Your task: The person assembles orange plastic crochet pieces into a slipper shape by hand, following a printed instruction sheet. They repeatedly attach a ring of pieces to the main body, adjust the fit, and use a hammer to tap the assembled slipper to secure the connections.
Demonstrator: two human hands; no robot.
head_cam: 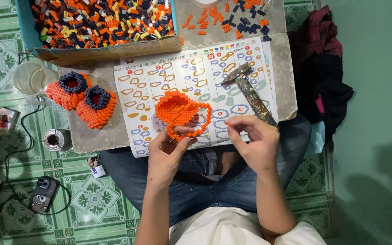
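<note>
Left hand (168,152) grips the orange beaded piece (182,114); right hand (250,138) pinches a small orange bead (227,122)

Your grey desk (91,136) carries an instruction sheet (196,86) under your fingers (232,124), a hammer (250,93) just beyond them.

Home floor: green patterned tiles (94,199)

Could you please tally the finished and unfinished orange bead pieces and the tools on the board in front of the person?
Finished orange bead shoes with dark blue collars: 2
Unfinished orange bead piece, held by the left hand: 1
Hammer: 1
Total: 4
</note>
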